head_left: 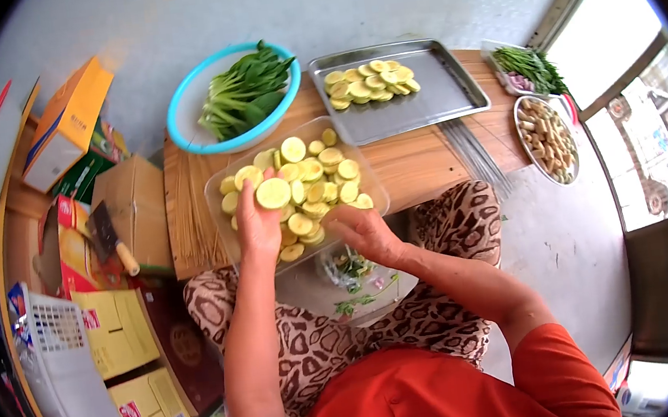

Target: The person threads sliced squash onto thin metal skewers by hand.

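As the head camera looks down past your red sleeves (558, 368), your left hand (257, 216) grips a round, pale yellow-green slice (273, 194) between thumb and fingers, cut face turned up; whether more slices are tucked behind it, you cannot tell from here. That slice is above the left half of a clear plastic tub (376, 180), heaped with loose slices (314, 190) and reaching past the near edge of the wooden table (420, 171) toward your patterned trouser legs (460, 211). Your right hand (363, 234) is at the tub's near right side, fingers bent inward and blurred, so its grasp, if any, cannot be made out. Beyond the tub, a metal tray (448, 95) carries overlapping slices in a compact group; thin metal skewers (471, 153) lie near its closest edge. To handle these slices well, pinch each by its rim rather than its soft middle, keep both hands above the tub so a dropped one lands inside, and lift from the top of the heap, since the moist-looking faces may cling or slide.
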`<state>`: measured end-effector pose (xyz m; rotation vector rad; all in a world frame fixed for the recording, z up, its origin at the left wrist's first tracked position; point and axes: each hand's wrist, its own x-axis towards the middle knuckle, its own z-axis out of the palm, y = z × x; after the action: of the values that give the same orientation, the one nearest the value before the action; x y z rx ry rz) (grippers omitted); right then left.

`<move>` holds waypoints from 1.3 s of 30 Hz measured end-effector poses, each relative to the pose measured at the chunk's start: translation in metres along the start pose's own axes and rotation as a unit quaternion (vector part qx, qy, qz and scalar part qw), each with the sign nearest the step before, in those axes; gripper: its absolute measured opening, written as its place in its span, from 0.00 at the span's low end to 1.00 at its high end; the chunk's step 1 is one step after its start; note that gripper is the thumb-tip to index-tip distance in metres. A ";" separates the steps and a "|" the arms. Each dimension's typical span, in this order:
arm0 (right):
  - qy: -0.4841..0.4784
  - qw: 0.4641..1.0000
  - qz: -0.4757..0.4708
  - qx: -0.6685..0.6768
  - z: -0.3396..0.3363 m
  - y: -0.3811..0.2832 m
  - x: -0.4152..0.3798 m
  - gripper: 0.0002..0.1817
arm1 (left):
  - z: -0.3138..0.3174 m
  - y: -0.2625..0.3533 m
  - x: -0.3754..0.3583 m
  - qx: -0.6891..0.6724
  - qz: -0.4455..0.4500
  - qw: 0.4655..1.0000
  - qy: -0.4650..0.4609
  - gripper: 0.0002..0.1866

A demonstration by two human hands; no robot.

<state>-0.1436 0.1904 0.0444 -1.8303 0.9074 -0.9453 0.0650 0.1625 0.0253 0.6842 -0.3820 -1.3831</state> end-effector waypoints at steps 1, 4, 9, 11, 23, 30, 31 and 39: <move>0.013 1.000 -0.001 -0.010 -0.006 -0.001 -0.001 0.07 | 0.003 0.002 -0.005 0.016 -0.021 0.999 0.035 0.26; 0.037 0.999 0.033 -0.013 -0.021 -0.003 0.001 0.07 | 0.008 0.004 -0.014 0.073 -0.040 0.994 0.072 0.27; 0.084 0.963 0.182 0.183 -0.063 0.014 0.032 0.08 | 0.020 0.011 -0.027 0.142 -0.041 0.988 0.044 0.29; 0.112 0.959 0.185 0.184 -0.081 0.029 0.052 0.09 | 0.022 0.012 -0.030 0.138 -0.039 0.989 0.027 0.28; 0.238 0.936 0.252 0.066 -0.126 0.128 0.162 0.07 | 0.033 0.013 -0.031 0.160 -0.059 0.985 -0.025 0.25; 0.218 0.919 0.329 0.017 -0.122 0.157 0.174 0.08 | 0.042 0.012 -0.026 0.191 -0.066 0.979 -0.033 0.21; 0.218 0.918 0.330 0.016 -0.121 0.157 0.172 0.08 | 0.042 0.012 -0.027 0.189 -0.068 0.979 -0.036 0.21; 0.145 0.924 0.347 -0.066 -0.118 0.160 0.165 0.08 | 0.042 0.004 -0.032 0.199 -0.090 0.974 -0.053 0.19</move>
<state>-0.2059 -0.0517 -0.0206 -1.3109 1.6933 -0.7065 0.0363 0.1850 0.0639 0.9944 -0.7096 -1.5355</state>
